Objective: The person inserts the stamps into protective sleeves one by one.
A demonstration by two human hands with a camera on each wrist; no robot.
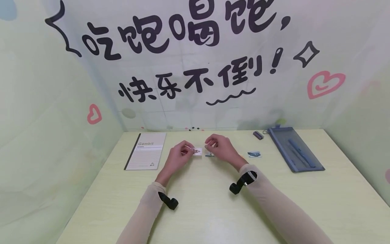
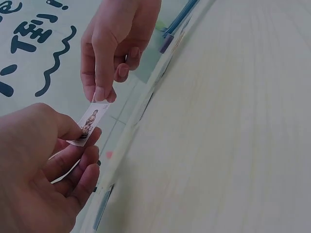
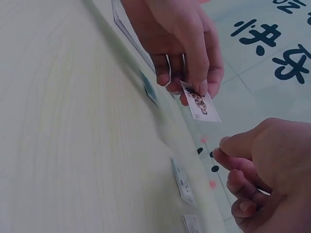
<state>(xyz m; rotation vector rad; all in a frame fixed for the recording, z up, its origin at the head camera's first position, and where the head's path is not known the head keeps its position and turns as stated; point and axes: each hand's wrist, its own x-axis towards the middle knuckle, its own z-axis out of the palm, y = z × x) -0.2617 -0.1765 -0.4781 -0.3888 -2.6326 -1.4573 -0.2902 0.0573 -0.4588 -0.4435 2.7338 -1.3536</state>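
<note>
Above the table [image 1: 195, 210], the left hand [image 1: 178, 156] pinches a small card [image 1: 198, 151] between thumb and fingers. Just beside it, the right hand [image 1: 224, 149] is loosely curled, thumb nearly meeting forefinger, visibly empty. A notebook [image 1: 146, 154] and pouch [image 1: 283, 145] flank them; farther lie a small block [image 1: 258, 135] and lettered wall [image 1: 182, 117].

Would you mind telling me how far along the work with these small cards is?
What looks done: at least three cards lie on the table. In hand: the left hand pinches another card, with the right hand close by, apparently holding nothing. Remaining, I'd guess: setting that card down, since it is not yet on the table.
</note>
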